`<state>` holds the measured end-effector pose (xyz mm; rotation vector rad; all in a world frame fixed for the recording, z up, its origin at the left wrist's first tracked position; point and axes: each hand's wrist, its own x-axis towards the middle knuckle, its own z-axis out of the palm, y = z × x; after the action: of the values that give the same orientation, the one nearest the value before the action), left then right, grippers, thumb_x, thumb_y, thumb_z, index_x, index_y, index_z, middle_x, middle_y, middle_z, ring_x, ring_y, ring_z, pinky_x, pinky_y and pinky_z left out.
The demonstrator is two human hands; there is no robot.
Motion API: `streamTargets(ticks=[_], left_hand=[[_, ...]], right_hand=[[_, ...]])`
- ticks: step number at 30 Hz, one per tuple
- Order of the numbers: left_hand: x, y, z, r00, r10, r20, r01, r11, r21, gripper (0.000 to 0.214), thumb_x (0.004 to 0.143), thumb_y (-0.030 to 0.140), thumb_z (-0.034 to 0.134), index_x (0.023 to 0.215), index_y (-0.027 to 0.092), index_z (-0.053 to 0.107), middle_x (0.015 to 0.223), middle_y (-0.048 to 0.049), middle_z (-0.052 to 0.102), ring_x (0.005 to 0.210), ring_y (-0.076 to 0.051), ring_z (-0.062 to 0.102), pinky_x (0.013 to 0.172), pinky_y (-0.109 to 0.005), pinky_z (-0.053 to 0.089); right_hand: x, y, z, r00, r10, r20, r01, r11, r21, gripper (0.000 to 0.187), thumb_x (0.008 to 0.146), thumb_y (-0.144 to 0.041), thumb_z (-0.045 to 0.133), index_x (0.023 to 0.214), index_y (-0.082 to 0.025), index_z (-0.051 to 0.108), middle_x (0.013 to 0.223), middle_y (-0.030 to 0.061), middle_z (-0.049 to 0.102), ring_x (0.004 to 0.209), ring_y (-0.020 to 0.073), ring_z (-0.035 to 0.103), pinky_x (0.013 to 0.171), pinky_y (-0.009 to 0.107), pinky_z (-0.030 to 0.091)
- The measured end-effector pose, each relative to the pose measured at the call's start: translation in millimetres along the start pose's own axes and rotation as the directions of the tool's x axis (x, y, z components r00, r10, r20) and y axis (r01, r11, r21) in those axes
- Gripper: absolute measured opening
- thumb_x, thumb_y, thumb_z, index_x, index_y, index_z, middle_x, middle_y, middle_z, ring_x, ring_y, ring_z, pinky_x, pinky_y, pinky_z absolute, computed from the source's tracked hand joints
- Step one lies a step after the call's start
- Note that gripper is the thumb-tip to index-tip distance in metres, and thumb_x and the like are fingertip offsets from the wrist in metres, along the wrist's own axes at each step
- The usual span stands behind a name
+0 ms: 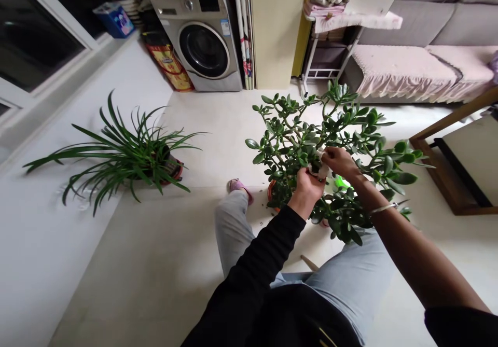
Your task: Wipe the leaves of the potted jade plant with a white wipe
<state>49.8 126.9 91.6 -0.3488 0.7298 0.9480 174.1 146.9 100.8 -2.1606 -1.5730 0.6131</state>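
Note:
My left hand (307, 190), in a black sleeve, and my right hand (338, 161), with a thin metal bangle (385, 208) on the bare forearm, both grip a white cloth (321, 164). The cloth is pressed in among the stems of a large jade plant (311, 129), whose thick, glossy leaves spread around both hands. The plant's terracotta pot (271, 191) is mostly hidden by the foliage and my left hand. A bright green object (341, 182) shows through the leaves just below my right hand, too hidden to identify.
A spider plant (128, 155) in a red pot stands on the floor to the left. My legs in grey-blue trousers (233, 230) and a pink slipper (240, 187) lie near the pot. Beyond are a washing machine (202, 41), a sofa (404, 67) and a wooden frame (439, 176).

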Motion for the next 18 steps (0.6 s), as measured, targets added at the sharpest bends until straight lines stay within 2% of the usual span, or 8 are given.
streamTargets(ticks=[3, 6, 11, 14, 18], left_hand=[[-5.5, 1.8, 0.2, 0.999, -0.053, 0.014, 0.053, 0.999, 0.004, 0.036, 0.099, 0.014, 0.039, 0.1, 0.014, 0.076, 0.092, -0.0125, 0.077, 0.072, -0.02, 0.067, 0.071, -0.029, 0.051], [-8.0, 3.7, -0.5, 0.999, -0.043, 0.007, 0.043, 0.999, 0.016, 0.037, 0.099, 0.014, 0.039, 0.102, 0.015, 0.076, 0.092, -0.0121, 0.077, 0.072, -0.02, 0.066, 0.069, -0.029, 0.049], [-7.3, 7.5, -2.3, 1.0, -0.03, -0.009, 0.03, 0.999, 0.028, 0.034, 0.098, 0.013, 0.041, 0.101, 0.016, 0.075, 0.095, -0.0116, 0.076, 0.073, -0.02, 0.067, 0.071, -0.031, 0.051], [-6.8, 8.7, -3.8, 1.0, -0.028, -0.014, 0.028, 0.999, 0.037, 0.029, 0.095, 0.012, 0.045, 0.099, 0.017, 0.074, 0.098, -0.0122, 0.076, 0.076, -0.022, 0.069, 0.076, -0.034, 0.053], [-7.4, 8.3, -5.7, 1.0, -0.017, 0.002, 0.017, 0.999, 0.028, 0.028, 0.097, 0.014, 0.044, 0.087, 0.018, 0.07, 0.085, -0.0097, 0.072, 0.075, -0.021, 0.066, 0.072, -0.032, 0.051]], right_hand=[[2.0, 2.0, 3.0, 0.999, -0.005, -0.034, 0.005, 1.0, -0.009, 0.027, 0.087, -0.036, 0.053, 0.072, -0.02, 0.069, 0.066, 0.0058, 0.062, 0.066, 0.0181, 0.05, 0.062, 0.031, 0.034], [3.8, 4.3, 5.7, 0.998, -0.025, -0.05, 0.025, 1.0, -0.001, 0.028, 0.089, -0.033, 0.052, 0.071, -0.021, 0.069, 0.068, 0.0077, 0.065, 0.069, 0.0193, 0.053, 0.065, 0.031, 0.036], [3.7, 7.8, 9.9, 0.998, -0.049, -0.03, 0.05, 0.998, 0.05, 0.026, 0.088, -0.035, 0.057, 0.089, -0.02, 0.077, 0.079, 0.0067, 0.073, 0.074, 0.0197, 0.06, 0.068, 0.029, 0.042], [4.4, 12.1, 9.8, 0.999, -0.029, -0.039, 0.032, 0.997, 0.066, 0.029, 0.088, -0.031, 0.054, 0.101, -0.02, 0.077, 0.089, 0.0074, 0.076, 0.078, 0.0208, 0.063, 0.068, 0.029, 0.044], [7.9, 18.8, 5.1, 0.996, 0.031, -0.084, -0.028, 0.999, 0.046, 0.03, 0.086, -0.028, 0.054, 0.106, -0.02, 0.075, 0.102, 0.0117, 0.077, 0.088, 0.0251, 0.065, 0.071, 0.032, 0.046]])
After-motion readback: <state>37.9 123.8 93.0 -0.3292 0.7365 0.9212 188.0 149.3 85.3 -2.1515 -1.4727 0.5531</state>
